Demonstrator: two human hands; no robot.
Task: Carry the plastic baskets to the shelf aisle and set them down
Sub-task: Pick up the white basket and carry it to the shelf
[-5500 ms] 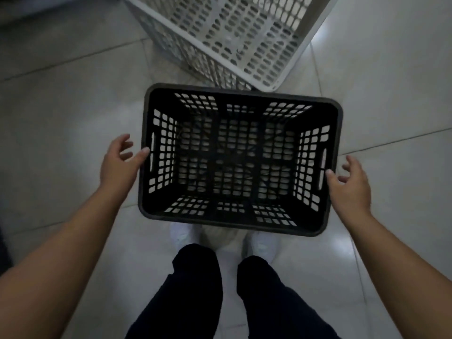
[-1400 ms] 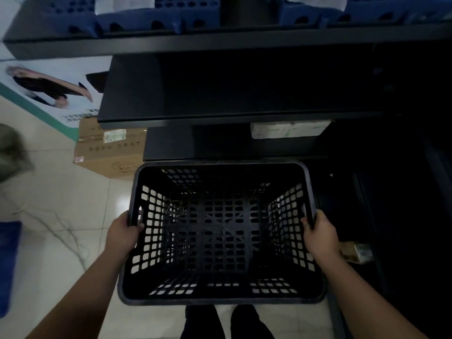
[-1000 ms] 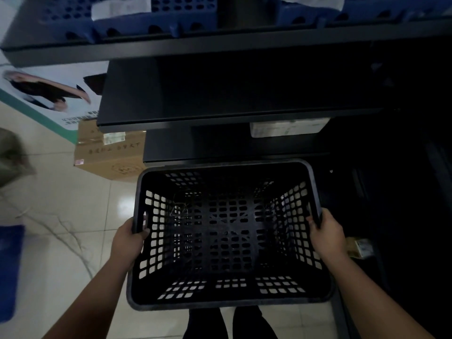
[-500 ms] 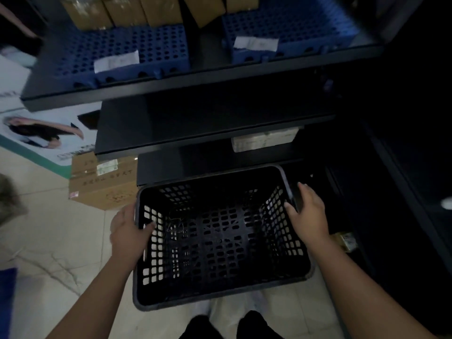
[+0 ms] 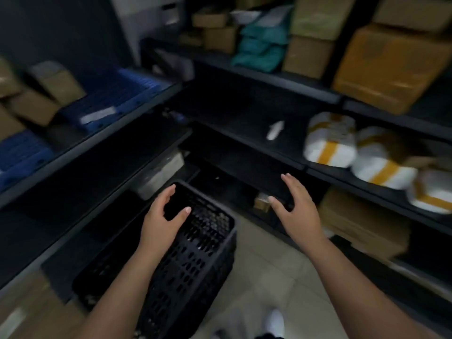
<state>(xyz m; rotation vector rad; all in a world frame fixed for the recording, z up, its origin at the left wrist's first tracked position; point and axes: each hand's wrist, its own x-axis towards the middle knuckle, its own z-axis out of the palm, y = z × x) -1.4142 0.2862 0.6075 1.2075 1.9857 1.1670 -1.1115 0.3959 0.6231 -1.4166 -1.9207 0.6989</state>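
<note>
Left shelving: blue crates and cardboard boxes.
Black plastic basket: on the tiled floor, against the left shelving's bottom edge, apparently parked out of the walkway.
Left hand: fingers loose above the basket, gripping nothing.
Right hand: spread, empty.
Right shelving: white-and-yellow parcels.

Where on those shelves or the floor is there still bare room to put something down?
Bare: the dark shelf stretch left of the white parcels, holding only a small white scrap, and the floor tiles between the black basket and the right shelving. Crowded: the top shelf with cardboard boxes, and the left shelf with blue crates.
</note>
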